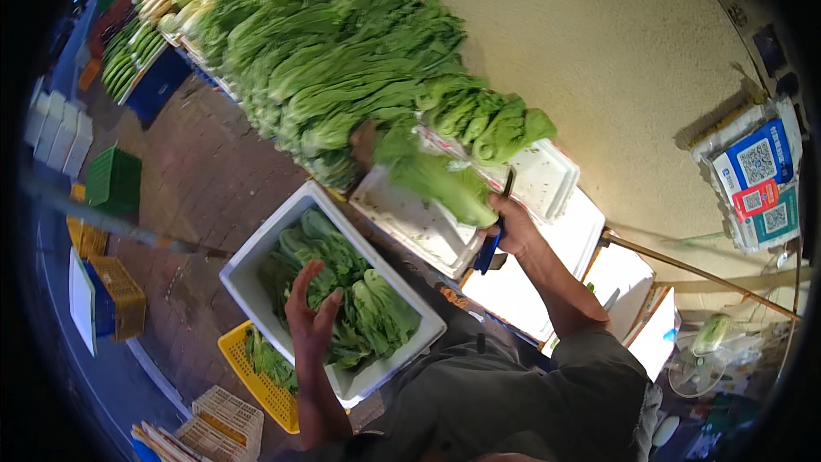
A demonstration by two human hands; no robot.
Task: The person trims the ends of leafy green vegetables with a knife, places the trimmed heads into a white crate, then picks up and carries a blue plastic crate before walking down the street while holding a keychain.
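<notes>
My right hand (pixel 513 224) grips the base of a leafy lettuce head (pixel 442 183), which is blurred. The same hand also holds a blue-handled knife (pixel 489 250); its dark end points up past the fingers. Over a white foam box (pixel 266 317), my left hand (pixel 312 314) has its fingers apart and holds nothing. Inside the box lie several heads of leafy greens (pixel 385 308). Under the lettuce is a white foam tray (pixel 397 212) with dark specks. Beyond it rises a large heap of leafy lettuce (pixel 346 77).
A second foam tray (pixel 548 173) borders a row of lettuce heads (pixel 494 122) near the wall. A yellow plastic crate (pixel 237 346) sits beside the foam box. Cucumbers (pixel 131 58) and a green crate (pixel 115 176) are farther left. Printed code signs (pixel 757 173) hang at right.
</notes>
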